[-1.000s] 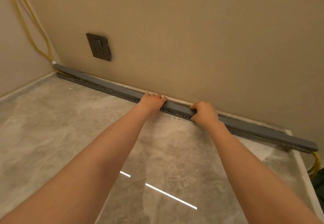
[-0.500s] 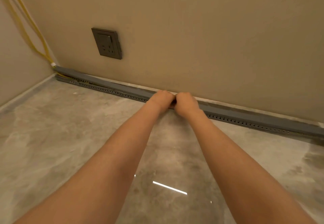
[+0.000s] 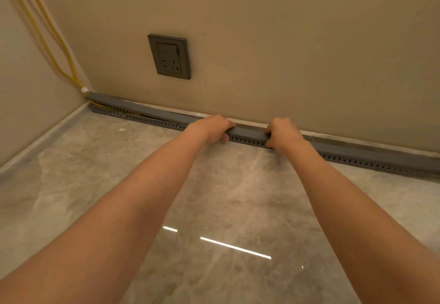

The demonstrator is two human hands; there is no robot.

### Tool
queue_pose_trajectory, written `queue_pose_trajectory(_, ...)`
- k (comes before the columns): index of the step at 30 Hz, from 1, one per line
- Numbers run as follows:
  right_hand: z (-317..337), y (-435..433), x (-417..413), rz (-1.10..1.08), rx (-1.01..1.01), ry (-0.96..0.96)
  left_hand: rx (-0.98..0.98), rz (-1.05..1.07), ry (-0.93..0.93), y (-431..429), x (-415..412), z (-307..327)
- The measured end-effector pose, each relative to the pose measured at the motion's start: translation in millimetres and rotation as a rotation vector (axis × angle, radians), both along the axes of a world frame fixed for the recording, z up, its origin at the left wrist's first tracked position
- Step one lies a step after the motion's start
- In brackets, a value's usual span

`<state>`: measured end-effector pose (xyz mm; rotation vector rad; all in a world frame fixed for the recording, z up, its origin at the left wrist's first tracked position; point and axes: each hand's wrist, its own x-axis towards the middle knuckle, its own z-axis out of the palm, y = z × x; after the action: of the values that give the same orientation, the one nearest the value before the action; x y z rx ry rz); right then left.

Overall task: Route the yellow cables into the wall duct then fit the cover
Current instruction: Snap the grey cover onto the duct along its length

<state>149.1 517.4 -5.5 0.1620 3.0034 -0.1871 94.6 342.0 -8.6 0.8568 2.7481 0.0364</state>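
Along the foot of the beige wall (image 3: pixel 285 41), where it meets the glossy grey marble floor (image 3: pixel 214 208), we see the grey slotted cable duct (image 3: pixel 381 164) running from the left corner off past the right edge. Its flat grey cover (image 3: pixel 250 133) lies along the top; toward the corner it sits slightly raised, with a gap showing above the slotted side. Our left hand (image 3: pixel 212 128) and right hand (image 3: pixel 283 134) rest near each other on the cover, fingers curled over its top edge and thumbs at the front, gripping it. Above and left of them a dark wall socket (image 3: pixel 170 57) is mounted. Two yellow cables (image 3: pixel 51 41) drop down the corner and enter the duct's left end.
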Motion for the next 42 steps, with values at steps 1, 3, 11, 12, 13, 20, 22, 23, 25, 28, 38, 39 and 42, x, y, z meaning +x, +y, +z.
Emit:
queue_pose_trajectory(1,0.6,-0.3,-0.5,0.005,0.019,-0.008,-0.028,0.018,0.008,-10.4,-4.2,2.3)
queue_pose_trajectory(3,1.0,-3.9,-1.8,0.011,0.055,-0.018,-0.071,0.071,0.038,-31.3,-11.2,6.9)
queue_pose_trajectory(11,0.3,-17.9,2.6,-0.023,0.052,-0.137,-0.015,0.145,0.16,-50.1,-11.9,-12.5)
queue_pose_trajectory(12,0.8,-27.1,1.1,-0.019,0.022,-0.137,-0.011,0.133,0.179,-51.4,-12.8,-14.5)
queue_pose_trajectory(13,0.5,-39.7,-1.9,-0.003,-0.045,-0.119,-0.007,0.13,0.198,-52.0,-13.4,-16.9)
queue_pose_trajectory(20,-20.4,-127.9,-25.9,-0.004,-0.548,0.214,0.037,0.131,0.17,-53.2,-23.6,-21.1)
queue_pose_trajectory(22,-24.5,-128.0,-28.7,-0.051,-0.56,0.22,0.091,0.111,0.128,-57.5,-25.6,-22.1)
queue_pose_trajectory(23,-25.6,-126.8,-29.9,-0.071,-0.56,0.222,0.124,0.091,0.087,-61.4,-27.4,-21.6)
queue_pose_trajectory(25,-27.3,-127.0,-32.8,-0.11,-0.555,0.232,0.175,0.059,-0.004,-74.8,-32.9,-15.4)
queue_pose_trajectory(28,-31.1,-128.4,-35.7,-0.147,-0.577,0.246,0.114,0.073,-0.009,-103.9,-41.6,-7.6)
queue_pose_trajectory(38,-34.8,-131.2,-38.3,-0.207,-0.636,0.259,-0.042,0.304,0.134,-160.2,-49.9,-6.6)
queue_pose_trajectory(39,-34.0,-132.0,-37.9,-0.205,-0.631,0.256,-0.049,0.311,0.135,-158.0,-49.9,-5.0)
queue_pose_trajectory(42,-31.4,-133.0,-37.6,-0.203,-0.603,0.243,-0.088,0.325,0.176,-155.3,-50.0,-8.5)
